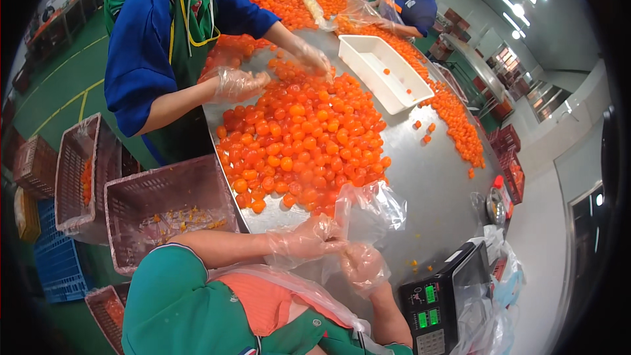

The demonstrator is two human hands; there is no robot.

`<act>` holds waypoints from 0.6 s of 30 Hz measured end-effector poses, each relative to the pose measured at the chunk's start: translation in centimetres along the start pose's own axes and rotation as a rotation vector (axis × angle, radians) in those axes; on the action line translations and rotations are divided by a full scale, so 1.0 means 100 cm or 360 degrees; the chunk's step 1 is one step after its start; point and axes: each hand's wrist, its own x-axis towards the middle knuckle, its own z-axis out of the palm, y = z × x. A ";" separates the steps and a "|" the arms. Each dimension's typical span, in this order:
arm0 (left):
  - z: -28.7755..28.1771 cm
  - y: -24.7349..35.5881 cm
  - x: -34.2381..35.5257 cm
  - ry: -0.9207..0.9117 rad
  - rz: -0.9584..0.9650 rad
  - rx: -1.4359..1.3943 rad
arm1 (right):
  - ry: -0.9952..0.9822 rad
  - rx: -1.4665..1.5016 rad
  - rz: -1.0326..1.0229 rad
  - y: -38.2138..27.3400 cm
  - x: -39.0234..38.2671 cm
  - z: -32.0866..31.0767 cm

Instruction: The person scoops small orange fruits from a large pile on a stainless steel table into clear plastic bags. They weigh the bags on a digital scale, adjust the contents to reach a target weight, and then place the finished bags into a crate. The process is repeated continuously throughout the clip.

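Observation:
My left hand [303,239] and my right hand [364,265], both in clear plastic gloves, come together at the near edge of the metal table [430,177]. Their fingers are closed on the near end of a clear plastic bag [373,209], which spreads out beyond them. Exactly how each fingertip grips the film is hard to see. Just past the bag lies a big heap of glossy orange-red balls [299,135] that look like egg yolks. Across the heap, a co-worker's gloved hands [238,84] reach into it from the left.
A white tray [355,59] holding a few balls stands farther back. At the lower right is a black scale [447,283] with green displays, plastic bags [503,269] beside it. Maroon crates [112,204] stand at the left. Another person [411,6] works at the far side.

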 end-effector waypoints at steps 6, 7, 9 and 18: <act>0.001 0.003 0.007 -0.0032 -0.0075 0.0093 | 0.0204 0.0172 0.0026 0.012 0.002 0.015; 0.001 0.003 0.005 0.0004 -0.0079 0.0117 | 0.0145 0.0116 0.0005 0.012 0.001 0.017; 0.011 -0.022 0.003 0.0034 -0.0002 0.0151 | 0.0041 0.0002 -0.0082 0.011 -0.001 0.018; 0.003 -0.017 0.000 0.0019 0.0071 -0.0087 | 0.0095 0.0379 0.0248 0.017 -0.001 0.024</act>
